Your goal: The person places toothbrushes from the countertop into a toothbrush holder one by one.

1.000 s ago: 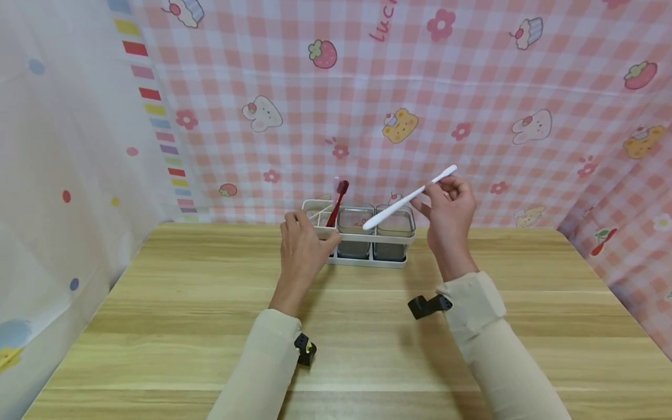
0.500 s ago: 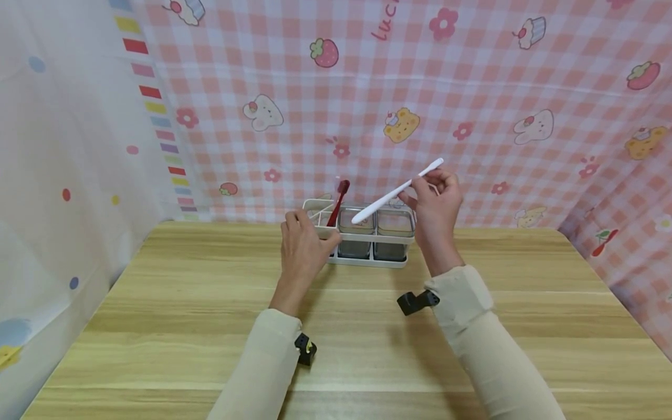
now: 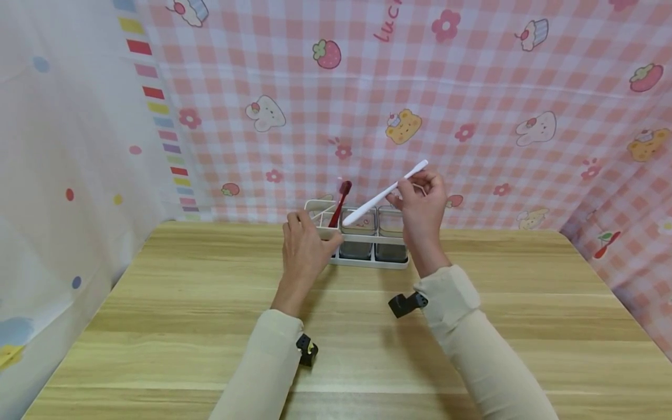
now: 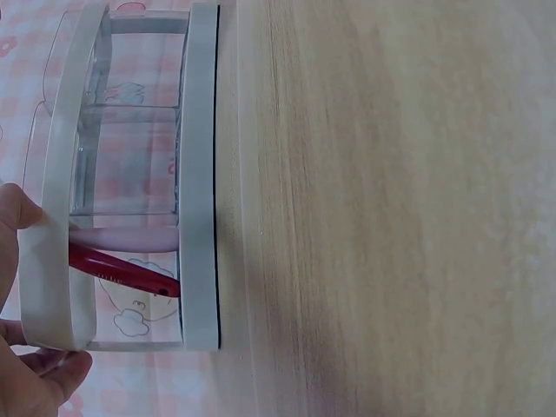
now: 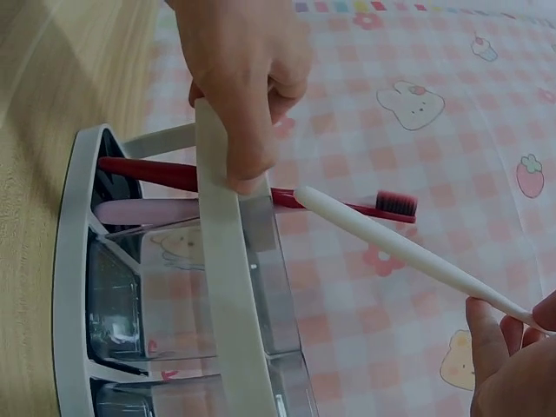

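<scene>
A pale toothbrush holder point(image 3: 370, 264) stands at the table's back edge. My left hand point(image 3: 304, 251) grips the upper rim at its left end, thumb along the front. In the divided left section a red toothbrush point(image 3: 338, 207) leans with its bristles up; a pink handle point(image 4: 130, 239) stands beside it in the left wrist view. My right hand point(image 3: 424, 213) pinches a slim white toothbrush point(image 3: 370, 204) near its narrow upper end. The brush slants down to the left, its thick handle end overlapping the red brush in the right wrist view point(image 5: 391, 243).
Two clear square cups point(image 3: 390, 220) sit in the holder, right of the divided section. The wooden table point(image 3: 357, 361) runs forward from it. A pink checked cloth point(image 3: 294, 70) hangs right behind, and a dotted white cloth point(image 3: 63, 146) hangs at the left.
My right hand has moved left with the white toothbrush, bringing its handle end toward the divided section. The left hand stays on the holder's left end.
</scene>
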Tool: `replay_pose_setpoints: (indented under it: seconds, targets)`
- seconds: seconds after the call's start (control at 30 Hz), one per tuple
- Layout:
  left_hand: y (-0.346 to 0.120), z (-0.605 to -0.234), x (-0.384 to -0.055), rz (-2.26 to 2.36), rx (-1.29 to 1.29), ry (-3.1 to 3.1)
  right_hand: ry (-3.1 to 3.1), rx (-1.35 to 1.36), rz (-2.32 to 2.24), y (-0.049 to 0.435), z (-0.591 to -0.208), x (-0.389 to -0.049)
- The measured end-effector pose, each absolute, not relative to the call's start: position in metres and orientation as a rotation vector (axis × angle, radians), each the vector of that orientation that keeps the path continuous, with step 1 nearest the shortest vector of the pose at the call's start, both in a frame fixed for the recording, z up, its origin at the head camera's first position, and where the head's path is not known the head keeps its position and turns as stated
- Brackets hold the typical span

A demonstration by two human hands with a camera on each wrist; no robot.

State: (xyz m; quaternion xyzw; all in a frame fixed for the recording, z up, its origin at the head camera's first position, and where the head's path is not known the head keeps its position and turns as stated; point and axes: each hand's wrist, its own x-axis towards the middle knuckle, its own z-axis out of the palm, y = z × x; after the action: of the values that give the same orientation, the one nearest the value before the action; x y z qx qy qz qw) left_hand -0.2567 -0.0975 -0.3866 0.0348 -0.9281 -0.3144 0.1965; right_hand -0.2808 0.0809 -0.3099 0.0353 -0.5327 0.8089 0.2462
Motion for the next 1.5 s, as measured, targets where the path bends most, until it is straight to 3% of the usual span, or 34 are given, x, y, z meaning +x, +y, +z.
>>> replay_pose_setpoints:
  seconds: [1.5]
  targets:
    - [-0.097,-0.388,-0.257,-0.852,0.111,-2.579,-1.790,0.429,1.823,0.043,-0.321,-0.276]
